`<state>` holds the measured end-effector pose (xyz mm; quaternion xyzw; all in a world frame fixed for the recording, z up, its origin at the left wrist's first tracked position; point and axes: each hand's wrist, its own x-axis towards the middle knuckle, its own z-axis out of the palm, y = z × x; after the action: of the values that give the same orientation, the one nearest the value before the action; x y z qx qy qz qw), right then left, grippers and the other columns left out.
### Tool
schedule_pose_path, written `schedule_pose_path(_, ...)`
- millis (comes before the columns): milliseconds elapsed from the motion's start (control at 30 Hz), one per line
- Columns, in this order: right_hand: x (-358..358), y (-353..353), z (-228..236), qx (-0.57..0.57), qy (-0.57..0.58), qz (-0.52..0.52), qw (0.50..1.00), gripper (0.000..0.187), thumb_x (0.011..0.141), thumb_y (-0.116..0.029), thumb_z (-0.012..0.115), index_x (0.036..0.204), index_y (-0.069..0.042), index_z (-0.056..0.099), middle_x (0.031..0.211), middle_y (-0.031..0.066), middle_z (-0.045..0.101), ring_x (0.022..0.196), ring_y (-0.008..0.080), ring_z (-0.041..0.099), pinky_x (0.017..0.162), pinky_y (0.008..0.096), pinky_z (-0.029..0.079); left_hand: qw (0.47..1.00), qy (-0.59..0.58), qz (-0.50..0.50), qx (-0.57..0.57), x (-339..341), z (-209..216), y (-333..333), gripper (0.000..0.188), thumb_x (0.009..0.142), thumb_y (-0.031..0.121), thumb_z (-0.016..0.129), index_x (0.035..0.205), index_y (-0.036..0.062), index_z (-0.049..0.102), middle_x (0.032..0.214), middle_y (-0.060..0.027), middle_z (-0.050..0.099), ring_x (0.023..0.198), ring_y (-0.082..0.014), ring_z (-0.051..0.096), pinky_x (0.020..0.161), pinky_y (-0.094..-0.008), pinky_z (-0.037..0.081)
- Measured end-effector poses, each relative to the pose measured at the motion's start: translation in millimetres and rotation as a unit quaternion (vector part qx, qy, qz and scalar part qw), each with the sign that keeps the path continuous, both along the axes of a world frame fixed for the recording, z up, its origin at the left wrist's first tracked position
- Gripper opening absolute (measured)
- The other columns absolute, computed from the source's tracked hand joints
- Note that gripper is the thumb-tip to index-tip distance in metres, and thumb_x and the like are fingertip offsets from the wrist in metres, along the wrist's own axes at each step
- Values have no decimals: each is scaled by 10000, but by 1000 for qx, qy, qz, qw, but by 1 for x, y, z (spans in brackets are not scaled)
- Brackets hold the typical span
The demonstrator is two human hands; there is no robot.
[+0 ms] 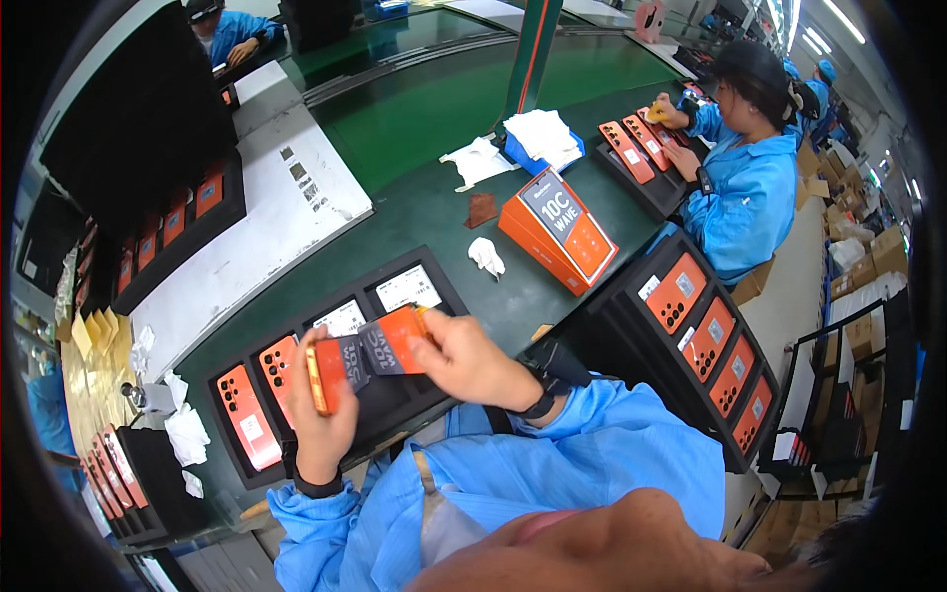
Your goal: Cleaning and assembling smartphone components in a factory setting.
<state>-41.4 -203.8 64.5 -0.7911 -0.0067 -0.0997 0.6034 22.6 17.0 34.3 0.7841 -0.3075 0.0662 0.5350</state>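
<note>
Holds glossy orange slab [371,355] with grey panels above black foam tray [450,287], fingers of left hand [326,432] and right hand [473,363] pinching opposite ends. Probably feels light, stiff, slippery; best taken by edges.

You hold a flat, glossy orange item [385,345] with dark grey printed bands across its middle and a gold-yellow edge at its left end. It is tilted, spanning from your left hand [321,429] to your right hand [473,357]. Whether it comprises one piece or two cannot be determined.
</note>
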Motion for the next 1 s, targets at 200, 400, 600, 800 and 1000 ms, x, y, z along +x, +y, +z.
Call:
schedule_pose_path(200,2,-27,-13,29,-36,-82,996,151,968,-105,580,1021,33,614,672,135,551,593,136,476,540,337,416,985,77,104,-114,-5,2,21,353,906,-47,608,1257,-75,627,1185,-162,701,1074,-201,672,967,-302,491)
schedule_pose_path(400,10,-34,-1,-293,-301,-41,906,373,852,18,665,1223,42,642,1112,220,686,997,363,682,881,422,532,982,-182,-18,54,24,9,8,526,796,-121,529,1208,149,715,1263,-79,690,1284,-339,575,1152,-545,331)
schedule_pose_path(600,25,-36,-82,-484,-217,72,845,326,833,-9,618,1153,-13,682,1209,160,667,1244,340,576,1088,556,401,942,-167,-128,262,34,-65,7,741,705,-141,564,1343,227,642,1512,-25,486,1408,-387,370,1168,-603,255)
schedule_pose_path(800,15,-22,-70,-456,-138,99,874,283,899,-189,668,1145,-50,686,1227,126,661,1222,335,568,1094,574,350,939,-151,-47,307,26,-39,10,693,720,-92,588,1344,207,621,1490,-93,477,1378,-411,392,1151,-588,304)
schedule_pose_path(1000,30,0,-76,-491,-123,89,858,440,910,-254,641,1303,-60,609,1536,97,417,1412,415,332,1046,736,277,940,-152,-73,296,14,-35,-4,630,785,-30,537,1384,158,580,1455,-72,539,1339,-393,449,1097,-581,342)
